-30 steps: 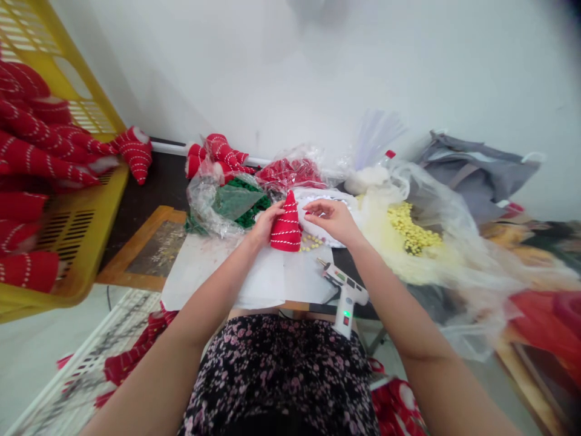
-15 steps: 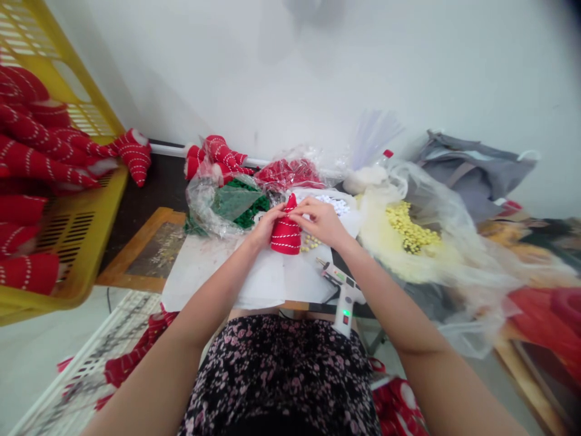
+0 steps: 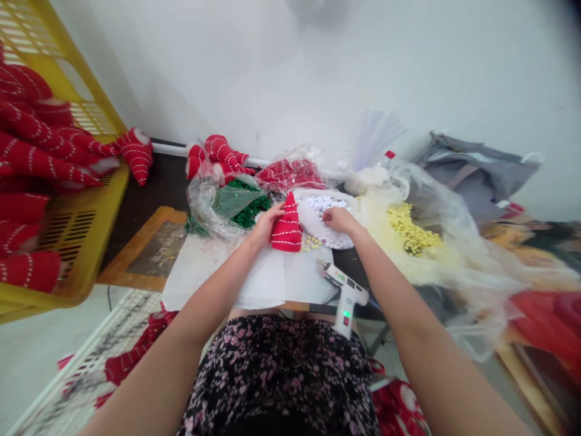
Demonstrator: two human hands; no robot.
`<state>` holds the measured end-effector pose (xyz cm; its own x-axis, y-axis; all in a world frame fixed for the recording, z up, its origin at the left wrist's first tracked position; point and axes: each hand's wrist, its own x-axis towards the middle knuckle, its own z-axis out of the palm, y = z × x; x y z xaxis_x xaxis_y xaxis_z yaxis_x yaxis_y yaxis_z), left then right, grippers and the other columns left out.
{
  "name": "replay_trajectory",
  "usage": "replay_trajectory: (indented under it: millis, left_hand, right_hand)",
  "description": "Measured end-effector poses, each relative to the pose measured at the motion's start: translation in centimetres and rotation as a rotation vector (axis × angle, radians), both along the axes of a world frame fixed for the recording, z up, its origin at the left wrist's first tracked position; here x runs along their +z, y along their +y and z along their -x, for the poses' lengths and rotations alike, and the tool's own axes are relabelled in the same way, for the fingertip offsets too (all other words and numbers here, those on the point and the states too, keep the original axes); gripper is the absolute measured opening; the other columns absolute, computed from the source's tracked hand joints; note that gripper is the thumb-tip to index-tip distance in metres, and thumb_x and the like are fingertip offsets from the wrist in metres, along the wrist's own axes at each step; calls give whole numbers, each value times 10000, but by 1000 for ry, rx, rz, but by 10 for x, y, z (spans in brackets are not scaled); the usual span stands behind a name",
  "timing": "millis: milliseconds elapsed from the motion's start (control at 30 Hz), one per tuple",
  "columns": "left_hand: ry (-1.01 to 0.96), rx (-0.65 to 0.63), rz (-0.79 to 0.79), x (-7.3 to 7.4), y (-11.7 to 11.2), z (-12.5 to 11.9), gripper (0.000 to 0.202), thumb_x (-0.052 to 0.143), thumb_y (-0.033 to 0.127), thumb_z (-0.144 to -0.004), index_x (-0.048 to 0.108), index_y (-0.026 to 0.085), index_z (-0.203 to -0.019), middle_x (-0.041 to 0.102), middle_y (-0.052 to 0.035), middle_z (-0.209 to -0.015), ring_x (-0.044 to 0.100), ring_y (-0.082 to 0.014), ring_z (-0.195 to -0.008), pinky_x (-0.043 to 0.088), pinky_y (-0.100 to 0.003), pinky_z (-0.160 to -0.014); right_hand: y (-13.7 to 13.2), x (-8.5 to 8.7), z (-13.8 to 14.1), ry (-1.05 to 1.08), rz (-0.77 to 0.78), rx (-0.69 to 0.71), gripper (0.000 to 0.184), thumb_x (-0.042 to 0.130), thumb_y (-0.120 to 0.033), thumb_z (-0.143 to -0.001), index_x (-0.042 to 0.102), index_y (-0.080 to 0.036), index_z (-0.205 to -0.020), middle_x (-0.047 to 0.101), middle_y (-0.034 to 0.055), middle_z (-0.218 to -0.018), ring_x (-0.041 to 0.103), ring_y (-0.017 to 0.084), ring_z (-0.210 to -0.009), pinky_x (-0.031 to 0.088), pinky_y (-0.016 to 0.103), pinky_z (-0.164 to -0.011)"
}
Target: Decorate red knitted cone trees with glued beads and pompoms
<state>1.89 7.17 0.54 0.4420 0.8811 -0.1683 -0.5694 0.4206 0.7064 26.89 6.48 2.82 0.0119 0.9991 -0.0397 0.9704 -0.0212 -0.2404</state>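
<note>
Firmly, the left hand (image 3: 267, 225) grasps a white-striped red fabric cone (image 3: 287, 229) standing upright on white paper (image 3: 204, 272), while the right hand (image 3: 339, 220) touches small white balls (image 3: 323, 209) just beside it, any pinch hidden, and a hot glue gun (image 3: 345, 297) lies nearer the person.

I'm watching remotely through one camera, worn on the person's head and tilted forward and down. It looks from close above, over the floral-print lap (image 3: 276, 375), onto the left hand (image 3: 267, 224) and right hand (image 3: 338, 219) at the dark table (image 3: 166, 194), with the white wall (image 3: 290, 72) just beyond.
</note>
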Motion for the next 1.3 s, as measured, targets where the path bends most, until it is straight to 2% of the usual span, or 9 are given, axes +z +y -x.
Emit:
replay_trajectory:
  millis: [167, 333, 467, 633, 800, 933, 1033, 1167, 1300]
  left_hand:
    - [-19, -22, -26, 0, -1, 0, 675, 664, 177, -659, 719, 170, -1332, 828, -61, -1090, 774, -325, -1075, 616, -459, -998]
    - [4, -33, -39, -3, 1, 0, 611, 660, 186, -682, 751, 181, -1286, 830, -57, -1063, 776, -316, -1057, 618, -444, -985]
    - [16, -10, -30, -4, 2, 0, 610, 647, 186, -686, 745, 163, -1287, 830, -62, -1064, 774, -314, -1060, 612, -448, -996]
    - [-23, -39, -65, 0, 0, -2, 640, 626, 176, -676, 747, 167, -1304, 827, -59, -1123, 757, -325, -1134, 596, -438, -1026]
    - [-29, -22, -69, 2, -3, -3, 635, 607, 160, -670, 753, 161, -1288, 825, -63, -1143, 743, -323, -1175, 586, -434, -1043]
    - [-34, -30, -49, 3, -3, -1, 661, 628, 174, -673, 726, 154, -1326, 822, -69, -1154, 756, -326, -1141, 592, -445, -1028]
    - [-53, -10, -42, 6, 0, 2, 697, 622, 186, -678, 694, 143, -1370, 820, -79, -1170, 767, -325, -1109, 593, -452, -1023]
    - [-89, 28, -60, 10, 3, 7, 745, 599, 202, -683, 651, 143, -1423, 813, -81, -1200, 771, -320, -1105, 588, -447, -1026]
    - [-90, 26, -61, 11, 3, 7, 731, 599, 199, -674, 667, 149, -1401, 816, -73, -1187, 763, -328, -1127, 591, -446, -1021]
  right_hand:
    - [-3, 5, -3, 36, -28, -8, 182, 703, -12, -745, 801, -163, -772, 830, 93, -889, 739, 248, -868, 514, 290, -798]
    - [-20, 23, 0, 140, -283, -79, 189, 642, -198, -877, 785, -136, -985, 807, 133, -1027, 709, 259, -907, 526, 356, -865]
    - [-54, 41, 29, 486, -451, 141, 143, 716, -321, -854, 753, -197, -916, 764, 52, -851, 632, 202, -731, 523, 331, -733]
    - [-85, 47, 73, 504, -438, 381, 76, 705, -290, -895, 756, -236, -880, 767, 32, -868, 636, 197, -766, 527, 338, -781]
    - [-78, 38, 84, 502, -427, 512, 113, 689, -252, -919, 785, -226, -865, 791, 65, -913, 706, 228, -866, 551, 364, -850]
    - [-64, 36, 71, 553, -509, 337, 176, 674, -321, -946, 817, -223, -914, 814, 72, -968, 717, 239, -877, 562, 360, -799]
    - [-54, 33, 58, 463, -378, 186, 173, 653, -239, -926, 819, -208, -891, 828, 62, -945, 731, 236, -841, 564, 353, -805]
    - [-50, 20, 51, 195, 26, 339, 109, 736, -150, -849, 823, -207, -878, 832, 49, -892, 742, 233, -800, 548, 325, -800]
    - [-54, 6, 55, 38, 93, 418, 96, 783, -159, -827, 813, -197, -909, 827, 74, -928, 735, 254, -815, 525, 327, -764]
